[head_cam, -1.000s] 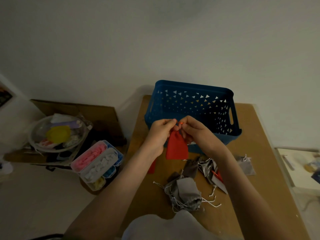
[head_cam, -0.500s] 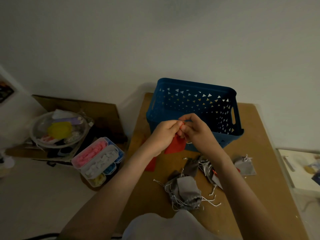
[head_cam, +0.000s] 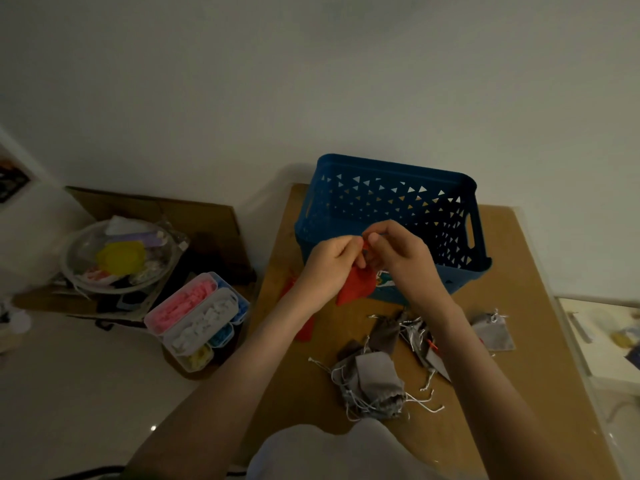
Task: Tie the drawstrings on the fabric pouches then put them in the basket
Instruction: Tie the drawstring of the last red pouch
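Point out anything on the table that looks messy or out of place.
Nothing spilled or damaged. The grey pouches lie in a tangled heap, strings loose, on the table; a lone pouch sits apart to their right. Left hand and right hand pinch the red pouch.

Colours on the brown table point(head_cam: 519, 271).
The basket point(head_cam: 346, 216) was blue, triangle-patterned; one pouch point(head_cam: 356, 289) was red; heaped pouches point(head_cam: 375, 379) were grey, drawstrings point(head_cam: 430, 408) white.

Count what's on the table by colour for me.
Red pouches: 2, the held red pouch gripped by left hand and right hand, the other red pouch partly under the left forearm.
Grey pouches: at least 4; the heap is too tangled for more.
Blue basket: 1.
Total: at least 7.
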